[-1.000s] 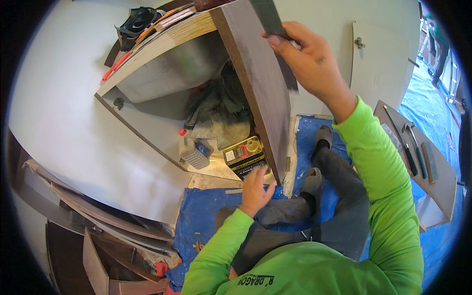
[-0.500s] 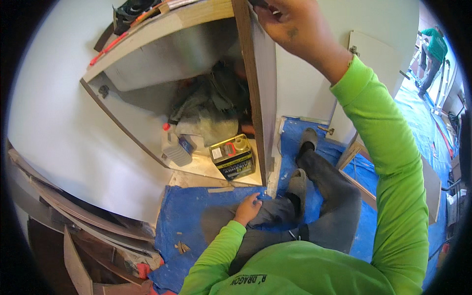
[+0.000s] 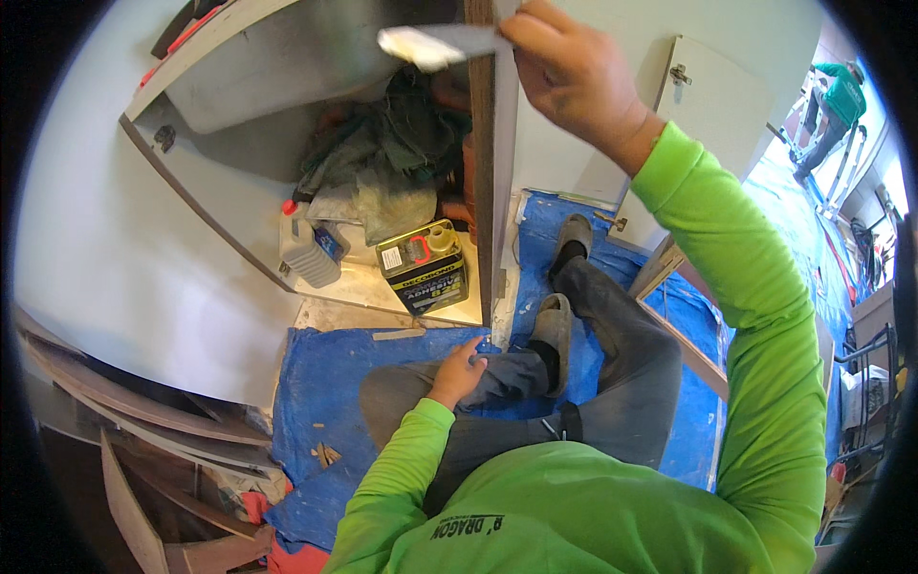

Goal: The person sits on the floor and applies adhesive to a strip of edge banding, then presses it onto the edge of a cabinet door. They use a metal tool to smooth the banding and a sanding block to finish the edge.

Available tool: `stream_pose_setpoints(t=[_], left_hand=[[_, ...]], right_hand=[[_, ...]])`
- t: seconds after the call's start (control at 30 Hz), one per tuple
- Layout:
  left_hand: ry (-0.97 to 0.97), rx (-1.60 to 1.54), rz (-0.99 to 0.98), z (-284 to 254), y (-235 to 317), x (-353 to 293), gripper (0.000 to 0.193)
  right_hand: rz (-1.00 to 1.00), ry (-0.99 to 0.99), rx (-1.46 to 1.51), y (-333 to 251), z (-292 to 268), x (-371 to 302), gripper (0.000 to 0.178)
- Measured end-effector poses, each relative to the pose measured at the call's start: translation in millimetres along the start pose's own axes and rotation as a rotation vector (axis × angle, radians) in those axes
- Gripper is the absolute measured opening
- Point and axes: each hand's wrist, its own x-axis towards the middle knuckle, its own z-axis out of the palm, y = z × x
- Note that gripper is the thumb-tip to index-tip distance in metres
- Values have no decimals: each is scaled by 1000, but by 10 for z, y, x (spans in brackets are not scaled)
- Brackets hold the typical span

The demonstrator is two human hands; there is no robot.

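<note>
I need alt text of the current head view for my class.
A person's right hand holds up a blurred flat tool with a whitish end, before an open cabinet containing a can and jug; the left hand is by one leg.

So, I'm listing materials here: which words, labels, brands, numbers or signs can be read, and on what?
I won't copy wording, only place it.
Can: large front lettering, readable; top label too small.
Wearer's green shirt, chest: dark lettering, readable; line beneath too small.
Jug: blue label, too blurred.
Far person's shirt: too blurred.
Scraper in right hand: blurred.

White panel [image 3: 710,120], blue sheeting [image 3: 316,387]
</note>
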Motion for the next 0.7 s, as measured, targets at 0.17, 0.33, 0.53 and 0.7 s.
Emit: stream_pose_setpoints(t=[0.17,0.33,0.53,0.7], left_hand=[[26,1,1,-44,36,-44,53],[69,67,71,17,-77,-5,55],[32,47,0,8,-47,-29,52],[39,47,9,26,-111,-23,52]], right_hand=[[18,-138,68,-214,106,-429,29],[67,-396,112,-361,183,-1018,34],[131,-128,8,112,112,-520,36],[31,-45,-118,97,-231,301,10]])
